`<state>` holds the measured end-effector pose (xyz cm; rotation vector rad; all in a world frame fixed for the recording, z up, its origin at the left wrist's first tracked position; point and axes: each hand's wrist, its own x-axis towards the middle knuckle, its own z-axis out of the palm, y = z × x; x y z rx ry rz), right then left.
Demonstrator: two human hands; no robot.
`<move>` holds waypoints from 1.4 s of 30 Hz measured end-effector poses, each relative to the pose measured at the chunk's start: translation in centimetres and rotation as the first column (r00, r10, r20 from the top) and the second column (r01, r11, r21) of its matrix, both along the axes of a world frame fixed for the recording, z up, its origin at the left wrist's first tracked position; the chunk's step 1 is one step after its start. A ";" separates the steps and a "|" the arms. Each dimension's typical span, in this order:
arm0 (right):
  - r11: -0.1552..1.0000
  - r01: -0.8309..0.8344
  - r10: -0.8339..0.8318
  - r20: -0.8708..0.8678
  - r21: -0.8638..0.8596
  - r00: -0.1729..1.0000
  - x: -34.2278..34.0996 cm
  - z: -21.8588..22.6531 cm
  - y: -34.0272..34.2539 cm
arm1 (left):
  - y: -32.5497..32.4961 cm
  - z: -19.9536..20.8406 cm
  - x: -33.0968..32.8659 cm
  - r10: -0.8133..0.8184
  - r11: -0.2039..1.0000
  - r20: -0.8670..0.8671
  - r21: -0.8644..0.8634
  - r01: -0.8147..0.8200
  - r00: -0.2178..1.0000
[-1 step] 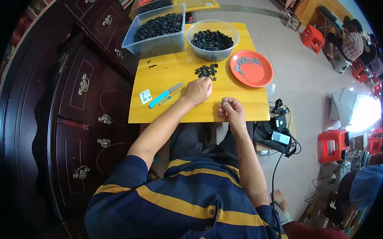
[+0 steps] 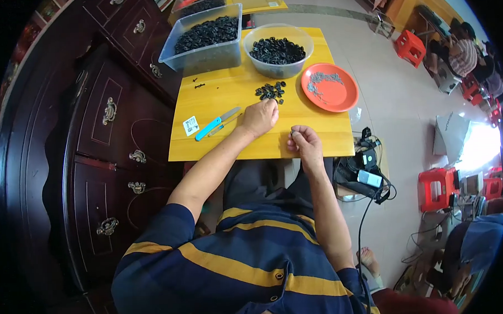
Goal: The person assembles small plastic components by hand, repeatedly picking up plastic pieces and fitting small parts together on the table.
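My left hand (image 2: 260, 118) rests over the yellow table, its fingers curled in. It sits just in front of a small pile of black oval plastic pieces (image 2: 269, 91), and whatever its fingertips hold is hidden. To its right, my right hand (image 2: 304, 142) pinches a small dark piece (image 2: 293, 132) between thumb and forefinger. An orange plate (image 2: 344, 95) with many tiny silvery metal parts (image 2: 322, 80) lies beyond the right hand. Beside my left forearm are a blue-handled knife (image 2: 209, 128) and a thin slim tool (image 2: 224, 126).
A clear rectangular bin (image 2: 204, 58) and a round clear tub (image 2: 279, 71), both full of black pieces, stand at the table's (image 2: 316, 119) far side. A white printed label (image 2: 190, 126) lies left. Dark wooden drawers (image 2: 104, 134) flank the left; cabled gear (image 2: 368, 175) sits right. Other people sit farther right.
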<state>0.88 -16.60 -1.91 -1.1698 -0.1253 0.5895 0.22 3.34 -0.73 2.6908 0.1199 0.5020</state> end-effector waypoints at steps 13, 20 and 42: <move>0.975 -0.121 0.153 0.172 -0.186 0.973 1.9 0.3 1.5 | -2.1 1.5 -4.0 -0.157 0.951 0.145 -0.245 0.189 0.977; 0.956 -0.203 0.226 0.089 -0.214 0.970 2.0 1.5 1.2 | -3.0 2.7 -5.1 -0.235 0.953 0.210 -0.141 0.267 0.949; 0.871 0.070 0.202 0.487 -0.485 0.850 1.3 -0.1 3.2 | -1.2 1.3 -4.7 -0.157 0.812 0.129 -0.548 0.202 0.979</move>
